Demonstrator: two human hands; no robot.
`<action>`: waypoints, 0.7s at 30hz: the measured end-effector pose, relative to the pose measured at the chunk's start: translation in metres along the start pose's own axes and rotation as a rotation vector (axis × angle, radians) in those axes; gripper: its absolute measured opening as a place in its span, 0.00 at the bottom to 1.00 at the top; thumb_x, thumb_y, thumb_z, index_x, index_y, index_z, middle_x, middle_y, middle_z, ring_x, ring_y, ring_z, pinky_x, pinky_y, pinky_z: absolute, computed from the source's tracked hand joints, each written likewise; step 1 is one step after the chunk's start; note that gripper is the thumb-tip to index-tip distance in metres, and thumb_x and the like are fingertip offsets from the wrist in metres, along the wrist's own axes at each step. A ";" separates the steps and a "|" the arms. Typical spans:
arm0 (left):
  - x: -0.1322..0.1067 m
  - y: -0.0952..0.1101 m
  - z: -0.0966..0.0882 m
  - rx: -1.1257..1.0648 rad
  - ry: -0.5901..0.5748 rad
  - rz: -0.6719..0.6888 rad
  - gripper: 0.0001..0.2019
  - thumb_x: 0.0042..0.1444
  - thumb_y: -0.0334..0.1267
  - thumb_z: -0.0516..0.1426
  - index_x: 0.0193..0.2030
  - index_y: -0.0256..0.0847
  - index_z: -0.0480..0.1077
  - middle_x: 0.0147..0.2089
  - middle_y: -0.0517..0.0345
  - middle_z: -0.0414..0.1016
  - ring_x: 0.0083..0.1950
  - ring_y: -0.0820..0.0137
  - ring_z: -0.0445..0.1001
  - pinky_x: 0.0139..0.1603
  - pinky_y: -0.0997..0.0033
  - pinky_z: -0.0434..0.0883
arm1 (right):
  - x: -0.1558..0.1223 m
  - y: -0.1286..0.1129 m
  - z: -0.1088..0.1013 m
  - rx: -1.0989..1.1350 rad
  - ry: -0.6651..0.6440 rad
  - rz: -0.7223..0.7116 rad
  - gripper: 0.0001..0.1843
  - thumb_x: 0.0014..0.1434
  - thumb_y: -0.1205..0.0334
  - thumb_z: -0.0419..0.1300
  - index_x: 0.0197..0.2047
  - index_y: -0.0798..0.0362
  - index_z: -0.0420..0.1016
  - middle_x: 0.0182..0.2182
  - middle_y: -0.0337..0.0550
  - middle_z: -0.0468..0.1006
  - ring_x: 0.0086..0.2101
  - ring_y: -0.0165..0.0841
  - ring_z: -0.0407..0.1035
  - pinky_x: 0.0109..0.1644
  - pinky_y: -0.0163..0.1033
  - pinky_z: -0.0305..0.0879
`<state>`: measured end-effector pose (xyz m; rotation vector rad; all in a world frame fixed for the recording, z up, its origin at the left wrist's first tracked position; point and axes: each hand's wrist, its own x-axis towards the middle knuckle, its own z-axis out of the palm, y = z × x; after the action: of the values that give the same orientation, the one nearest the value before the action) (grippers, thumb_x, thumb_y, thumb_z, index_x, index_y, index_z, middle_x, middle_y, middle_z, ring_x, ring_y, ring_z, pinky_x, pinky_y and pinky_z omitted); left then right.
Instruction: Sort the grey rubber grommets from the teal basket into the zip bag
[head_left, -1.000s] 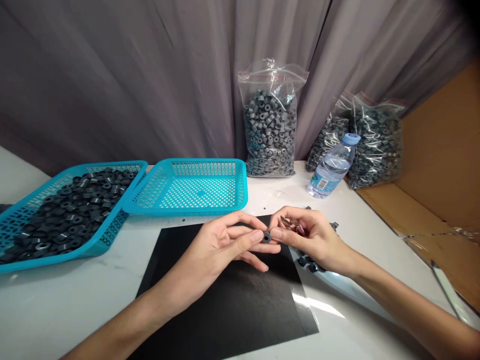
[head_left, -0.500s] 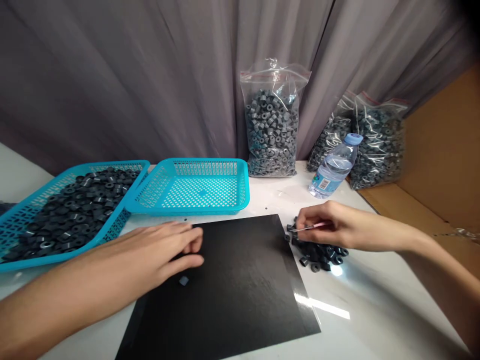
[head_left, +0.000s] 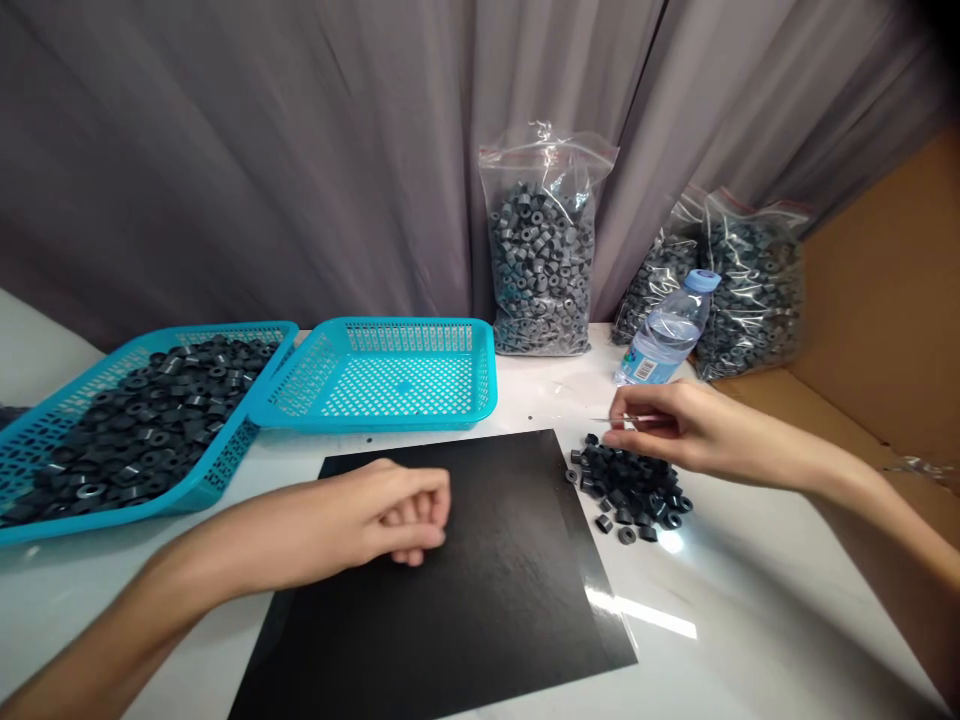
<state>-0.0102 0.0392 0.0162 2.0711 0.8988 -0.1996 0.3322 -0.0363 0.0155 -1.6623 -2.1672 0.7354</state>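
My left hand (head_left: 401, 510) is over the black mat (head_left: 465, 620), fingers curled in and thumb against the forefinger. Anything inside that grip is hidden from view. My right hand (head_left: 667, 425) pinches a thin, pale tool (head_left: 604, 419) with a pointed metallic tip directed left; its exact kind is unclear. Just below the right hand, a loose pile of small black ring-shaped spacers (head_left: 630, 490) lies on the white table beside the mat's right edge. A few spacers sit apart at the pile's rim.
A blue basket (head_left: 187, 497) heaped with black spacers stands left, beside a second blue basket (head_left: 375, 420). Behind are a clear zip bag (head_left: 540, 270) of spacers, a water bottle (head_left: 667, 335) and more filled bags (head_left: 750, 290). Cardboard (head_left: 877, 300) stands at right.
My left hand has moved right across the mat and its fingers have closed. The small dark piece seen on the mat no longer shows. My right hand has risen slightly off the pile.
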 end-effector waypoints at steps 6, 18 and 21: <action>0.031 0.038 0.038 -0.850 0.276 0.123 0.12 0.62 0.46 0.61 0.42 0.38 0.73 0.40 0.50 0.82 0.42 0.67 0.80 0.43 0.71 0.73 | 0.008 -0.033 0.053 0.393 0.185 -0.279 0.09 0.60 0.57 0.67 0.41 0.52 0.75 0.22 0.30 0.61 0.20 0.23 0.52 0.23 0.31 0.49; 0.027 0.045 0.055 -0.913 0.341 0.146 0.12 0.62 0.45 0.61 0.43 0.37 0.78 0.45 0.48 0.83 0.49 0.64 0.79 0.34 0.76 0.67 | 0.015 -0.033 0.081 0.546 0.313 -0.299 0.08 0.62 0.60 0.66 0.44 0.53 0.77 0.19 0.28 0.62 0.19 0.23 0.52 0.23 0.32 0.50; 0.026 0.047 0.054 -0.937 0.338 0.137 0.15 0.64 0.47 0.59 0.45 0.37 0.78 0.47 0.46 0.83 0.51 0.61 0.79 0.37 0.75 0.69 | 0.015 -0.032 0.081 0.574 0.318 -0.254 0.10 0.62 0.56 0.65 0.40 0.54 0.78 0.19 0.29 0.61 0.20 0.24 0.51 0.24 0.33 0.49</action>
<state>0.0490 -0.0059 0.0017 1.2782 0.8159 0.5667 0.2591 -0.0447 -0.0338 -1.1009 -1.6894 0.8465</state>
